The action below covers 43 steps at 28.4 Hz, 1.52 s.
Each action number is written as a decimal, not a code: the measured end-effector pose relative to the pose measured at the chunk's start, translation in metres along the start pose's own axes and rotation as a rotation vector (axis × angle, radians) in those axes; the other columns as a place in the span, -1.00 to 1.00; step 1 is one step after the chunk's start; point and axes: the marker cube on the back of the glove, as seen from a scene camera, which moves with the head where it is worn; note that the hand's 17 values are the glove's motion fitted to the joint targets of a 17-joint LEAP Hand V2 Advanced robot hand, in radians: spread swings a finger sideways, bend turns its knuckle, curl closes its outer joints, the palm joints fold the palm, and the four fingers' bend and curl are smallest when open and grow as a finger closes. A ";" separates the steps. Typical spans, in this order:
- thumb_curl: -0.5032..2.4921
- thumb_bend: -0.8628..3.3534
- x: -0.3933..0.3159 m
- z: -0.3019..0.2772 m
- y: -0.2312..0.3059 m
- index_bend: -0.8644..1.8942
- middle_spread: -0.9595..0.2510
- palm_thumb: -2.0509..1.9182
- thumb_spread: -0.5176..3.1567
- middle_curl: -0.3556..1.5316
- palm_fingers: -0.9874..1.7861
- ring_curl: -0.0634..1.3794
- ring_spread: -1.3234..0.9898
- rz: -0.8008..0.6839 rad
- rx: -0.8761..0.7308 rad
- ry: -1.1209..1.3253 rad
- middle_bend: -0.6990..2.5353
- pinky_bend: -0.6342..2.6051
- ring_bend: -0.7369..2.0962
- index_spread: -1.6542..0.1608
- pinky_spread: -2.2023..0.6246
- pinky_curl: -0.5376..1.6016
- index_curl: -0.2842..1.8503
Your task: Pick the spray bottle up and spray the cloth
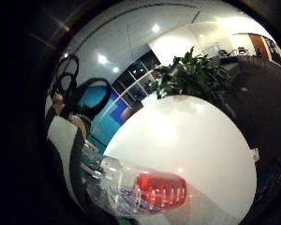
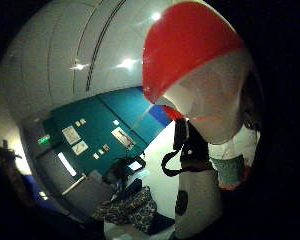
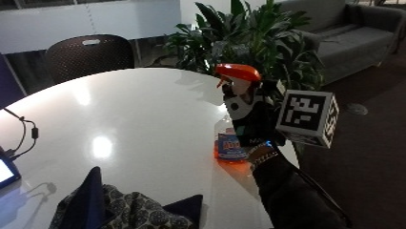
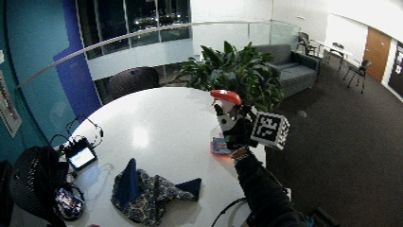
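- The desk [image 3: 126, 119] is white and rounded, and every place below is told from it.
- A big green plant [image 3: 254, 43] stands just behind the desk's far edge, with a grey sofa [image 3: 355, 33] farther back on the dark floor.
- A dark chair [image 3: 89, 55] stands at the far edge of the desk, beside the plant.
- The cloth [image 3: 126, 210] lies crumpled on the near part of the desk; it is dark blue with a patterned side, and it is well apart from the bottle.
- The hand [image 3: 254, 121], in its black glove, is raised at the desk's right edge and is wrapped round the neck of the spray bottle, just under the head.
- The spray bottle [image 3: 231, 143] is upright at the desk's right edge, clear, with orange liquid in its bottom and a blue label; whether its base touches the desk or hangs just over it cannot be told.
- The bottle's orange spray head [image 3: 238, 72] sits above the fingers, well over the desk top.
- A small screen [image 4: 82, 157] with black cables lies at the desk's left edge.
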 end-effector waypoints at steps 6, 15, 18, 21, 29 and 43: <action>-0.32 -0.60 -0.007 0.001 -0.004 -0.24 0.15 0.50 -0.36 -0.15 0.68 -0.33 -0.04 0.036 0.042 0.000 -0.32 -0.31 -0.05 0.48 0.34 -0.14 -0.44; -0.28 -0.61 -0.029 -0.005 -0.011 -0.23 0.15 0.50 -0.44 -0.12 0.73 -0.31 -0.06 -0.167 -0.019 0.123 -0.27 -0.32 -0.02 0.48 0.32 -0.14 -0.38; -0.27 -0.61 -0.050 -0.008 -0.024 -0.24 0.15 0.49 -0.45 -0.11 0.73 -0.30 -0.06 -0.288 -0.088 0.160 -0.26 -0.32 -0.01 0.48 0.32 -0.14 -0.37; -0.26 -0.61 -0.073 -0.011 -0.038 -0.23 0.15 0.49 -0.45 -0.11 0.72 -0.30 -0.06 -0.407 -0.162 0.212 -0.26 -0.31 0.00 0.48 0.31 -0.14 -0.35; -0.23 -0.60 -0.103 -0.025 -0.066 -0.22 0.14 0.49 -0.47 -0.10 0.72 -0.29 -0.06 -0.603 -0.262 0.356 -0.24 -0.32 0.00 0.48 0.31 -0.14 -0.32; -0.19 -0.60 -0.162 -0.018 -0.044 -0.20 0.14 0.50 -0.52 -0.09 0.72 -0.29 -0.06 -1.094 -0.497 0.817 -0.23 -0.33 0.00 0.48 0.31 -0.13 -0.26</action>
